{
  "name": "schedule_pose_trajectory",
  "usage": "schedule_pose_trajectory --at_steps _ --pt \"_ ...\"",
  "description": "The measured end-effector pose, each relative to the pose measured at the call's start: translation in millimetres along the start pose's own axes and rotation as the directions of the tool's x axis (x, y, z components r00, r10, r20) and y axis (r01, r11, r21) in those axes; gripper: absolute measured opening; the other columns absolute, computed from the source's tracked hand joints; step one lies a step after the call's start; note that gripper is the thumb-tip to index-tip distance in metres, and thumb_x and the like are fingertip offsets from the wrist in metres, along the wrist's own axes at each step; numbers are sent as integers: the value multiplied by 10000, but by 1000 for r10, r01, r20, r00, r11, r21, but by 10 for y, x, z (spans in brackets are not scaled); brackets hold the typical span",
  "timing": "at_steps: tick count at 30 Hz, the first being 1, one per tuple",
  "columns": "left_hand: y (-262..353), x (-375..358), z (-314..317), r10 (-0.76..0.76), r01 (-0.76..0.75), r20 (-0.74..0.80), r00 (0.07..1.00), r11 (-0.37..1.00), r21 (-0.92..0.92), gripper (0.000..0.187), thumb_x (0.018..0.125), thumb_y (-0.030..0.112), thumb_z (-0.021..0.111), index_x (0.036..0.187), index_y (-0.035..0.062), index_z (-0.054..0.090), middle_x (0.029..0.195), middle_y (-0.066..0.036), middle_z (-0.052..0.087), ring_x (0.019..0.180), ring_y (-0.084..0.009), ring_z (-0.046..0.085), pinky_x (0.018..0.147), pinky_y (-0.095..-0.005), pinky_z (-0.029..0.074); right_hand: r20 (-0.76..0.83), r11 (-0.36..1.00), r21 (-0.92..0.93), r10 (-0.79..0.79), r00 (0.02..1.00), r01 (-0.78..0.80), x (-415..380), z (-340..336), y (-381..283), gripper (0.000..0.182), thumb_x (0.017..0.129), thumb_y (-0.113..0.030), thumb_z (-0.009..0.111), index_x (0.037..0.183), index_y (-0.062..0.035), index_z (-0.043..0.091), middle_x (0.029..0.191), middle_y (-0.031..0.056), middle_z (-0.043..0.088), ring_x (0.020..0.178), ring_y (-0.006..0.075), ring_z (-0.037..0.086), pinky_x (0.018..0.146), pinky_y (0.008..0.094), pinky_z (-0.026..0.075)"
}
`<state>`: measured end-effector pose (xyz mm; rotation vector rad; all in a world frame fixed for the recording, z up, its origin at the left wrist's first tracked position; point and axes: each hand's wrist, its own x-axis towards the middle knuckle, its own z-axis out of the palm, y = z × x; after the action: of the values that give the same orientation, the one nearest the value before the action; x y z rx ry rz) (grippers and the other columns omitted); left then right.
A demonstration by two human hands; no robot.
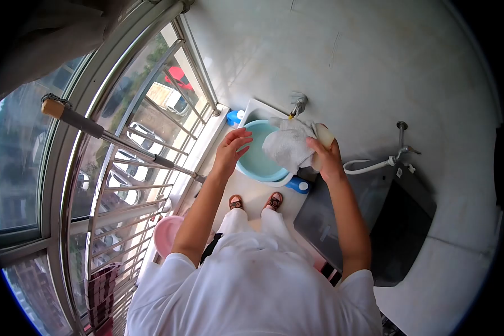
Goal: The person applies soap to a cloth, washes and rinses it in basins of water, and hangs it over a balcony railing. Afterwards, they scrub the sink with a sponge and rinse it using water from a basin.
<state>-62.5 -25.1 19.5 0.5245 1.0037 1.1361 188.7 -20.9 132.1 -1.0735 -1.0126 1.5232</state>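
My right hand (329, 159) is closed on a light grey cloth (288, 143), which hangs bunched above the right side of a blue basin (259, 162). A smooth, pale yellowish object (325, 134) sits against the cloth by the fingers of that hand; its kind is not clear. Over the basin's left rim, my left hand (232, 150) is empty, with fingers apart and slightly curled. Cloudy liquid seems to lie in the basin, which rests on a white sink (257, 107). The cloth partly covers the tap (298, 105) behind it.
Blue-and-white bottles stand at the sink's left (235, 117) and front right (298, 185). To the right is a dark grey appliance (341, 215) with a white hose (369, 166) above it. At left are a barred window, a metal pole (129, 143) and a pink basin (167, 235).
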Motion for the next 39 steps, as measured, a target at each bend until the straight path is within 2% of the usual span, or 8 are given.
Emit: schedule_pose_trajectory --at_steps 3,6,16,20,25,28,32,39 --pt "-242 -190 310 -323 321 27 946 925 -204 626 927 487 482 1426 156 300 1423 -99 381 1258 -253 422 1044 -515 312 -62 995 4 -95 994 95 -55 187 164 319 864 -138 636 1143 -30 525 1032 28 585 930 97 542 796 239 441" --pt "-331 -226 625 -56 326 458 887 778 -537 787 873 673 374 1459 168 229 1424 -166 350 1283 -342 384 1029 -499 366 67 963 -244 -102 993 116 -312 315 572 307 872 -217 655 1080 -33 524 962 39 582 896 119 543 787 252 441" --pt "-162 -367 856 -51 209 281 958 797 -566 438 981 318 406 1360 97 393 1300 -100 501 1152 -224 528 960 -355 453 542 92 -778 -401 739 621 44 673 331 567 818 -445 635 1172 -42 449 1281 145 484 1248 342 417 1058 496 276" --pt "-236 -252 813 -55 248 393 918 852 -461 494 984 377 366 1372 69 370 1336 -122 464 1234 -241 459 1053 -383 360 246 259 -891 -414 876 373 463 545 426 634 837 -450 614 1222 23 439 1162 208 572 1081 366 547 1022 507 324" --pt "-191 -350 656 -22 126 213 977 862 -490 481 995 383 339 1340 53 397 1351 -97 455 1263 -258 428 1033 -411 381 723 69 -638 -288 628 767 -128 822 472 655 788 -493 636 1193 -9 459 1341 174 454 1294 325 390 1058 492 289" --pt "495 -610 1154 -402 349 -37 915 834 -427 449 998 335 342 1336 44 394 1347 -94 460 1262 -251 429 1023 -390 392 525 141 -773 -407 748 619 274 687 507 639 814 -478 622 1197 0 443 1279 209 496 1217 351 456 1029 482 327" --pt "-74 -309 887 -56 240 332 942 802 -547 388 994 250 344 1317 48 417 1287 -113 506 1195 -256 487 1016 -392 406 211 305 -906 -277 937 295 613 496 285 587 832 -419 630 1181 13 436 1169 225 556 1019 403 560 945 472 409" --pt "-193 -233 805 -165 183 80 983 842 -507 351 977 236 397 1253 34 479 1227 -113 545 1094 -241 559 971 -363 446 449 262 -730 -512 732 631 234 658 566 481 808 -314 667 1123 -22 451 1176 211 550 1083 393 533 951 462 398"
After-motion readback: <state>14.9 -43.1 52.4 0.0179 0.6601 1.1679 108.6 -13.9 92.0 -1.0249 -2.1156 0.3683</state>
